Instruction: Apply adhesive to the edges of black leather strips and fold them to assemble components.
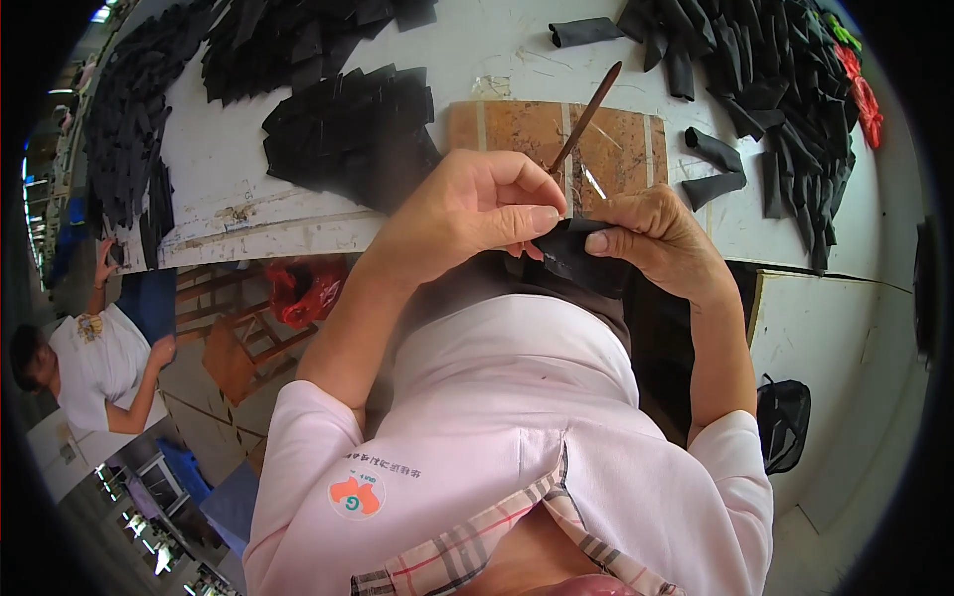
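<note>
A: Black fabric, small and floppy: that's the black fabric piece (574,256) pinched between both hands just above the lap, in front of the near edge of the bench (477,60).

B: And the grip on each side?

A: The left hand (467,214) is clenched, thumb pressed flat onto one end of the piece. The right hand (656,238) is closed on the other end, thumb on top, and it looks to hold the thin brown stick (586,117) as well, which slants up and away past the fingers.

B: How would you expect that piece to handle?

A: Light, I'd judge, and soft. It sags and creases between the thumbs rather than holding a line. Nothing fragile about it, but limp cloth slides and folds on itself, so pinching at the two ends and keeping it taut seems the sensible hold.

B: Its look?

A: Matte black, a narrow folded strip or sleeve, mostly covered by the fingers; I can't tell its full outline.

B: Around it?

A: Behind the hands lies a brown board (517,134) with pale stripes. A stack of black pieces (348,134) sits to the left of it, a big heap of rolled black pieces (785,89) off to the right, and two loose ones (717,164) just beside the board.
</note>
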Demonstrator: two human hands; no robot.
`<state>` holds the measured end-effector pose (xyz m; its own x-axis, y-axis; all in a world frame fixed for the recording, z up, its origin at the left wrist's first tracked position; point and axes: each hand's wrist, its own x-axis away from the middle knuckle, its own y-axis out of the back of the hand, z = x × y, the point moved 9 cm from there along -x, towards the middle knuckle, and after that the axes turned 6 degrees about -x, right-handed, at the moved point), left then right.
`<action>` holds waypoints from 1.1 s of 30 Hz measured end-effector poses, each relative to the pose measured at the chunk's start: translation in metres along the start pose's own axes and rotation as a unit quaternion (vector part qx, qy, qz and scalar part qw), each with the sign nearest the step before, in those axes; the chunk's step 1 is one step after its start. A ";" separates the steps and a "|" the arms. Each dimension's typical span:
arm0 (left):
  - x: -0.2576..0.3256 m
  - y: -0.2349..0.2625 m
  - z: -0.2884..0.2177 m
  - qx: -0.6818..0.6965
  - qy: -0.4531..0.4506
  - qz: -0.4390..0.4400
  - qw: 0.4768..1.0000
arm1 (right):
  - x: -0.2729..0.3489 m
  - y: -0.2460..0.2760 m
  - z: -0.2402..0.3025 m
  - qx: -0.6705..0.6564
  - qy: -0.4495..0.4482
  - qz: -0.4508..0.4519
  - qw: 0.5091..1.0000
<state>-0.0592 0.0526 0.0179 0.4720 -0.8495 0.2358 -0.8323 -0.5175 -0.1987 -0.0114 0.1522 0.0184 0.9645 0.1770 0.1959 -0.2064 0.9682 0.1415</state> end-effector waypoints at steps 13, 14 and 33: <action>0.000 0.011 0.018 -0.031 0.051 -0.004 0.998 | -0.011 -0.009 -0.019 -0.048 -0.035 0.020 0.998; -0.001 0.012 0.019 -0.025 0.042 -0.016 0.999 | -0.011 -0.003 -0.020 -0.138 -0.021 -0.029 0.990; 0.001 0.007 0.021 -0.085 0.080 0.006 0.993 | -0.016 -0.013 -0.013 -0.070 -0.039 0.020 0.997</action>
<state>-0.0583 0.0458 -0.0033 0.4203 -0.8212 0.3860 -0.8812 -0.4708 -0.0423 -0.0219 0.1388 0.0002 0.9394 0.2066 0.2735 -0.2141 0.9768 -0.0026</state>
